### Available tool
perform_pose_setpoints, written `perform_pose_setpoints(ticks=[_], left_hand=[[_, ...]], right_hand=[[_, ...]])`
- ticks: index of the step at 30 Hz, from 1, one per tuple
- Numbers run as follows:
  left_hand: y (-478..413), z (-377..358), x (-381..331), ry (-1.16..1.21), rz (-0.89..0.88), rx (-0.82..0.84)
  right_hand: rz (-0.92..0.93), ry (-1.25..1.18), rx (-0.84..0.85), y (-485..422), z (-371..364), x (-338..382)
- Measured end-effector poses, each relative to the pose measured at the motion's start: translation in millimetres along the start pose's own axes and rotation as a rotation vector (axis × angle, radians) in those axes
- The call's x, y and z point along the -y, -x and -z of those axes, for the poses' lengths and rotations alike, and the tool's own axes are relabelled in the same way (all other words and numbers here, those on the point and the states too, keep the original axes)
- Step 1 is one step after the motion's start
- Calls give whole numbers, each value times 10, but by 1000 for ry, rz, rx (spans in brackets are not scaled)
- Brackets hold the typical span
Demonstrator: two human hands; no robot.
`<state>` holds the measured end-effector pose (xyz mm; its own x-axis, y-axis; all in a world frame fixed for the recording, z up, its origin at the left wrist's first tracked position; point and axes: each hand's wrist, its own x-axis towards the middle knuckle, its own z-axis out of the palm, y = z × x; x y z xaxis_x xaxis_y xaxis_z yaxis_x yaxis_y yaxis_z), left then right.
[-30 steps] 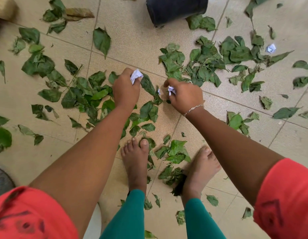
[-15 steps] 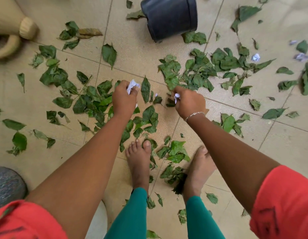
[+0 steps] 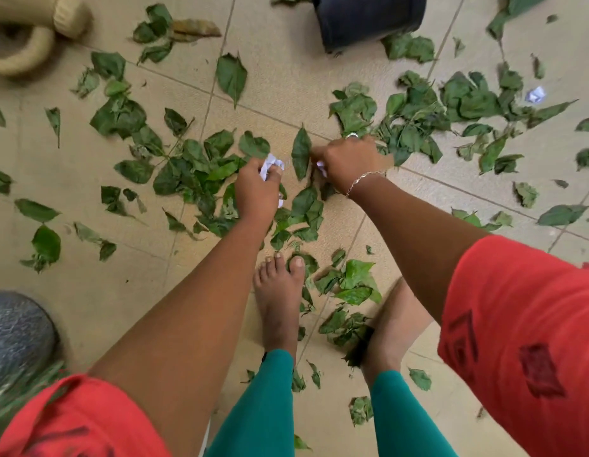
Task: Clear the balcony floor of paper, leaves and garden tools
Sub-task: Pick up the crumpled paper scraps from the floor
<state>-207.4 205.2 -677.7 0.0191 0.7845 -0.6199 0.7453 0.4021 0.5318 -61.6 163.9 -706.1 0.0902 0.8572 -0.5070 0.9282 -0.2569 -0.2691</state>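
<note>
Green leaves lie scattered over the beige tiled floor [image 3: 286, 84], thickest in a pile [image 3: 194, 173] left of my hands and another pile [image 3: 418, 113] to the right. My left hand [image 3: 256, 189] is low over the floor, shut on a crumpled white paper scrap [image 3: 270, 164]. My right hand [image 3: 349, 159] is close beside it, fingers closed around a small white paper bit [image 3: 321, 167] that barely shows. A single upright leaf [image 3: 301, 153] lies between both hands. Another white paper scrap [image 3: 536, 94] lies on the floor far right.
A black plant pot [image 3: 368, 18] lies at the top centre. A woven beige object with a handle [image 3: 32, 34] sits top left. A grey rounded object [image 3: 16, 334] is at the lower left edge. My bare feet [image 3: 280, 298] stand among leaves.
Both hands stay closed on their paper. The view has shifted, so the hands and leaves sit lower in the frame, and my right hand has moved closer to the right leaf pile.
</note>
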Motion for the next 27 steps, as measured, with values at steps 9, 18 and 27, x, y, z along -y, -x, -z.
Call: perform_pose_setpoints(ticks=[9,18,27], left_hand=[[217,281,-148,-36,-10,3],[1033,630,-957,-16,-16,103],[2217,508,-2101,28,-140,356]], right_hand=[[-285,-315,-80,462,327,-191],[-534,-937,-244,1672,1214,-103],[-761,-1298,-597,2982,1930,-92]])
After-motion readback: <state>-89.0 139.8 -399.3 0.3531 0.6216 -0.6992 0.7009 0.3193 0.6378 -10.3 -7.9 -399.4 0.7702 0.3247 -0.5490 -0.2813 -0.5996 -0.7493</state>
